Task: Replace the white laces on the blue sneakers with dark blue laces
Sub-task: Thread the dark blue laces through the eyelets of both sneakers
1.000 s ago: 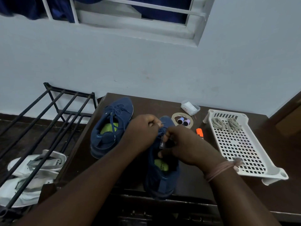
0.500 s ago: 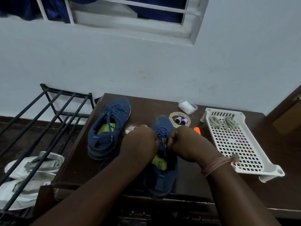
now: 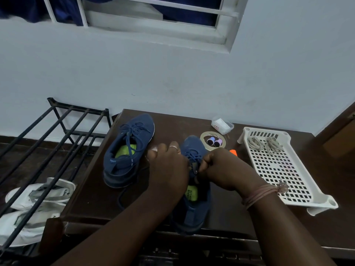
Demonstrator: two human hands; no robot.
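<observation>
Two blue sneakers stand on a dark brown table (image 3: 226, 217). The left sneaker (image 3: 126, 150) carries dark blue laces, with one loose end trailing off its heel. The right sneaker (image 3: 194, 204) lies between my hands with dark blue lace (image 3: 193, 155) crossed over its front. My left hand (image 3: 169, 166) is curled at the sneaker's left side and my right hand (image 3: 221, 167) at its right side; each seems to pinch a lace end by the tongue. Two bundles of white laces (image 3: 265, 144) lie in a white perforated tray (image 3: 278, 169) at the right.
A tape roll (image 3: 205, 135) with two small thread spools inside, a clear plastic box (image 3: 221, 125) and an orange marker (image 3: 233, 152) lie behind the right sneaker. A black metal rack (image 3: 50, 146) stands left of the table over white shoes (image 3: 38, 196) on the floor.
Both hands have drawn back a little toward me along the right sneaker, uncovering more of its laced front. The left hand has sunk lower at the shoe's side.
</observation>
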